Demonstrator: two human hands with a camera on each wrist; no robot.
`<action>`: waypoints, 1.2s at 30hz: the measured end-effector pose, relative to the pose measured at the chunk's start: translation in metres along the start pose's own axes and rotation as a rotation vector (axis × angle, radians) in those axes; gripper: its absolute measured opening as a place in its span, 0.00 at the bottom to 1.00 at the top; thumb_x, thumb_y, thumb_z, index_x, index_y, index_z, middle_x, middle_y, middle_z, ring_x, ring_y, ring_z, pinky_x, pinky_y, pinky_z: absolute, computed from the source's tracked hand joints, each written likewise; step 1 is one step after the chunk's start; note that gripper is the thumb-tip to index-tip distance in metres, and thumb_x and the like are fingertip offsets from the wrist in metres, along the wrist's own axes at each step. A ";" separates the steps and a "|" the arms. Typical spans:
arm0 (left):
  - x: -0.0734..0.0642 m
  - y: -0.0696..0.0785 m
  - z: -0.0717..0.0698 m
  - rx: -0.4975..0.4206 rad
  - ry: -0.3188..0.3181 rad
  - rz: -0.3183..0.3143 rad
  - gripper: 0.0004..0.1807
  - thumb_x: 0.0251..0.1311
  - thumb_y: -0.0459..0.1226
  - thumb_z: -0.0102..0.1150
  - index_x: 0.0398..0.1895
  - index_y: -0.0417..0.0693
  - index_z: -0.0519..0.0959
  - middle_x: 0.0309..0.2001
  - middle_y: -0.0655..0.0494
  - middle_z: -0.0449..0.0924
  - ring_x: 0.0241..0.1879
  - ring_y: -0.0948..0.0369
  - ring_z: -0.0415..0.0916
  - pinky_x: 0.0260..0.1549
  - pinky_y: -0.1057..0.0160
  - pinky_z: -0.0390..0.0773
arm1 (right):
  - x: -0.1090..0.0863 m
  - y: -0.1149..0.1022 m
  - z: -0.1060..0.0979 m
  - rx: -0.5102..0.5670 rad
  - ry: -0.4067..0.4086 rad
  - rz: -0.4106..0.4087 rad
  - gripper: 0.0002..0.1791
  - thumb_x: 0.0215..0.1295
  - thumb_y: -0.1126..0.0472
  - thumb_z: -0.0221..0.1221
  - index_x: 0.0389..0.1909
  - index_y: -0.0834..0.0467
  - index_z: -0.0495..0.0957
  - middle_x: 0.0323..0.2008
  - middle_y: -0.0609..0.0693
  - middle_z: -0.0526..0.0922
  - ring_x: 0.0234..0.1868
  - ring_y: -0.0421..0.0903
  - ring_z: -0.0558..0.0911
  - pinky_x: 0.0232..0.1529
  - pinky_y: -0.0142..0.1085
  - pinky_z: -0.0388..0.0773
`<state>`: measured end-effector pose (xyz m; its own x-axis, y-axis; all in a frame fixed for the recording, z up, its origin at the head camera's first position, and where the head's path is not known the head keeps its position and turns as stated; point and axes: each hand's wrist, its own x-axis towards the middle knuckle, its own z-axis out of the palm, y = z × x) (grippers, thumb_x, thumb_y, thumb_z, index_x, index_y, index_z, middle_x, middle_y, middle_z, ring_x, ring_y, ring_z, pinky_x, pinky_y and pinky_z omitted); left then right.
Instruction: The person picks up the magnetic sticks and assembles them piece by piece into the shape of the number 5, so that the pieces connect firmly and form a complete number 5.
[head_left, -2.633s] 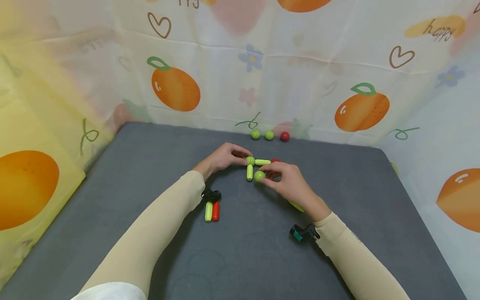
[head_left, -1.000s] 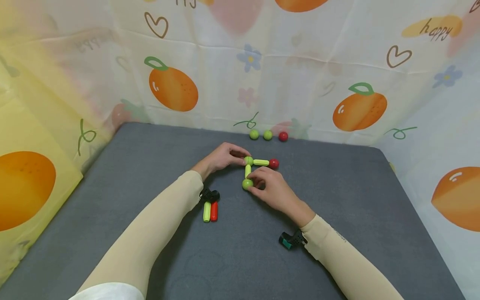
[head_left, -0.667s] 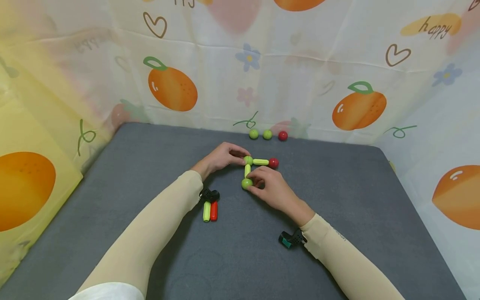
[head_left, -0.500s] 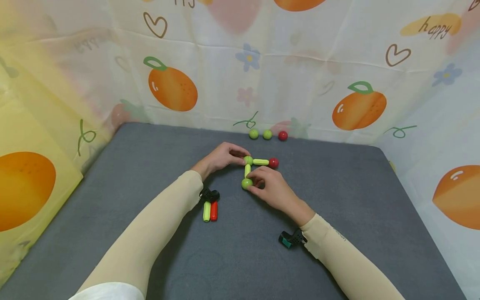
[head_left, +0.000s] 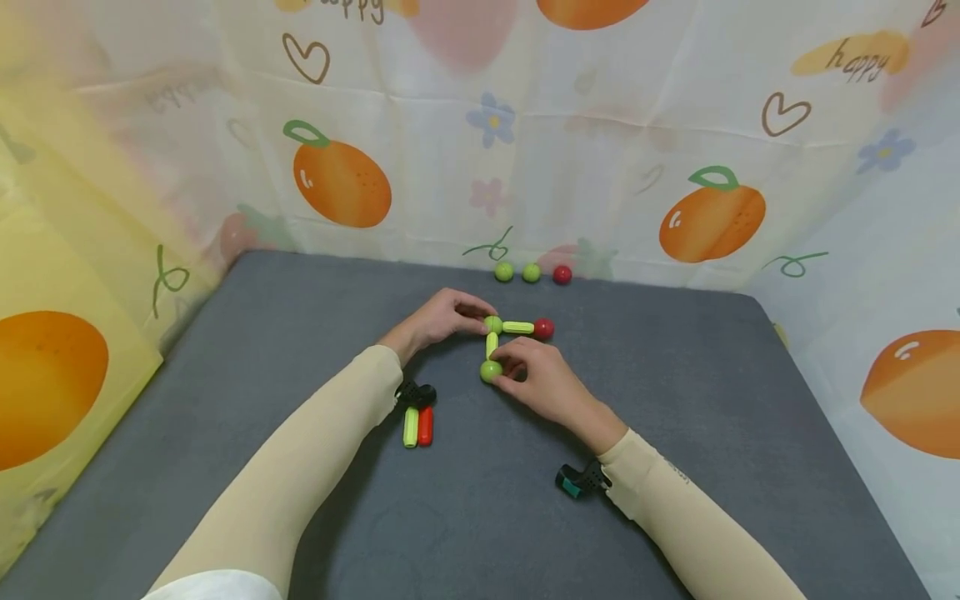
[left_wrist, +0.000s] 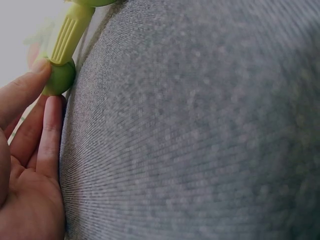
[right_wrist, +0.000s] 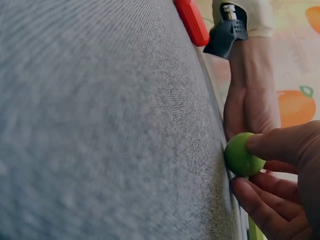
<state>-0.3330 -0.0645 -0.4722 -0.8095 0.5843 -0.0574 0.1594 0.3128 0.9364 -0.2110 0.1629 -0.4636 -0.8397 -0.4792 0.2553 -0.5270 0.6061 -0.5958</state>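
My left hand (head_left: 446, 318) pinches a green ball (head_left: 492, 325) at the corner of an L of toy rods and balls; the left wrist view shows thumb and fingers on that ball (left_wrist: 60, 79). From it a yellow-green ridged rod (head_left: 518, 327) runs right to a red ball (head_left: 543, 328). A second yellow-green rod (head_left: 492, 346) points toward me. At its near end my right hand (head_left: 546, 379) pinches another green ball (head_left: 491, 371). This ball (right_wrist: 242, 155) sits between thumb and fingers in the right wrist view.
Two green balls (head_left: 504, 272) and a red ball (head_left: 562, 275) line the back edge of the grey table (head_left: 480, 517). A yellow-green rod (head_left: 411, 427) and a red rod (head_left: 425, 427) lie side by side near my left wrist. A printed cloth (head_left: 450, 167) hangs behind.
My right hand has brought its green ball left and toward me, from beside the near rod to that rod's end. The red ball at the L's end is uncovered. My left hand stayed put.
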 end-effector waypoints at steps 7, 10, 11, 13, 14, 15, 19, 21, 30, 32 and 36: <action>0.000 -0.003 -0.002 -0.043 -0.022 0.000 0.21 0.71 0.29 0.71 0.65 0.37 0.85 0.59 0.45 0.88 0.59 0.51 0.84 0.61 0.51 0.81 | 0.000 0.000 -0.007 0.031 0.003 0.048 0.17 0.68 0.63 0.76 0.56 0.59 0.87 0.46 0.49 0.87 0.41 0.42 0.87 0.46 0.40 0.86; -0.002 -0.002 -0.005 -0.081 -0.041 -0.021 0.24 0.74 0.31 0.68 0.70 0.35 0.80 0.63 0.43 0.85 0.63 0.50 0.82 0.65 0.51 0.78 | -0.001 -0.002 -0.015 0.038 0.027 0.100 0.17 0.70 0.62 0.75 0.57 0.60 0.87 0.46 0.51 0.88 0.42 0.42 0.87 0.47 0.42 0.86; -0.004 0.000 -0.007 -0.087 -0.040 -0.027 0.25 0.75 0.32 0.67 0.72 0.35 0.79 0.65 0.43 0.84 0.64 0.50 0.81 0.66 0.51 0.77 | -0.001 -0.002 -0.019 0.040 0.036 0.116 0.17 0.71 0.62 0.74 0.57 0.61 0.87 0.46 0.52 0.88 0.42 0.43 0.87 0.47 0.44 0.87; -0.008 0.008 -0.011 -0.139 -0.002 -0.053 0.26 0.76 0.33 0.66 0.73 0.34 0.77 0.67 0.41 0.81 0.66 0.47 0.80 0.65 0.50 0.78 | -0.001 -0.004 -0.028 0.046 0.051 0.142 0.16 0.72 0.60 0.73 0.57 0.60 0.88 0.47 0.52 0.88 0.43 0.44 0.87 0.48 0.46 0.87; -0.011 0.013 -0.013 -0.168 0.033 -0.063 0.26 0.76 0.33 0.66 0.73 0.34 0.77 0.67 0.39 0.81 0.66 0.45 0.79 0.65 0.50 0.79 | -0.002 -0.004 -0.034 0.043 0.055 0.150 0.15 0.73 0.59 0.73 0.57 0.59 0.88 0.47 0.52 0.88 0.44 0.44 0.87 0.48 0.46 0.86; -0.015 0.020 -0.014 -0.197 0.071 -0.070 0.25 0.77 0.33 0.66 0.72 0.33 0.77 0.67 0.38 0.81 0.66 0.44 0.79 0.64 0.49 0.79 | -0.002 -0.004 -0.039 0.041 0.059 0.156 0.15 0.73 0.59 0.72 0.56 0.59 0.88 0.47 0.52 0.88 0.44 0.45 0.87 0.49 0.47 0.86; -0.035 0.043 -0.014 -0.247 0.182 -0.045 0.21 0.76 0.32 0.66 0.68 0.34 0.80 0.65 0.35 0.80 0.64 0.40 0.79 0.63 0.45 0.80 | -0.006 -0.003 -0.064 0.007 0.079 0.183 0.12 0.74 0.58 0.72 0.54 0.56 0.89 0.47 0.48 0.88 0.46 0.44 0.85 0.48 0.46 0.85; -0.047 0.051 -0.008 -0.205 0.197 -0.017 0.19 0.74 0.32 0.69 0.65 0.36 0.83 0.62 0.37 0.83 0.61 0.43 0.81 0.62 0.44 0.81 | -0.009 -0.002 -0.075 -0.005 0.085 0.196 0.12 0.73 0.59 0.72 0.53 0.56 0.90 0.46 0.45 0.88 0.46 0.44 0.85 0.49 0.46 0.84; -0.083 0.049 0.029 0.027 0.276 0.023 0.20 0.65 0.35 0.78 0.58 0.39 0.88 0.52 0.45 0.88 0.48 0.54 0.85 0.49 0.53 0.84 | -0.038 0.004 -0.099 -0.054 0.056 0.245 0.12 0.74 0.59 0.71 0.54 0.57 0.89 0.49 0.50 0.88 0.46 0.48 0.86 0.51 0.49 0.84; -0.085 0.047 0.034 0.066 0.270 0.014 0.20 0.65 0.36 0.79 0.58 0.40 0.88 0.51 0.45 0.88 0.47 0.55 0.85 0.48 0.53 0.84 | -0.047 0.007 -0.101 -0.069 0.023 0.258 0.13 0.74 0.59 0.71 0.55 0.58 0.89 0.48 0.50 0.88 0.46 0.48 0.86 0.51 0.50 0.84; -0.089 0.046 0.042 0.120 0.248 -0.025 0.22 0.64 0.38 0.80 0.59 0.42 0.88 0.51 0.48 0.88 0.47 0.56 0.84 0.48 0.52 0.84 | -0.059 0.012 -0.108 -0.118 -0.071 0.287 0.13 0.74 0.59 0.71 0.54 0.60 0.89 0.46 0.48 0.88 0.45 0.47 0.86 0.49 0.49 0.85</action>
<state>-0.2298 -0.0707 -0.4384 -0.9251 0.3792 0.0205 0.1916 0.4197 0.8872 -0.1815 0.2666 -0.4037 -0.9475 -0.3181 0.0333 -0.2844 0.7904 -0.5426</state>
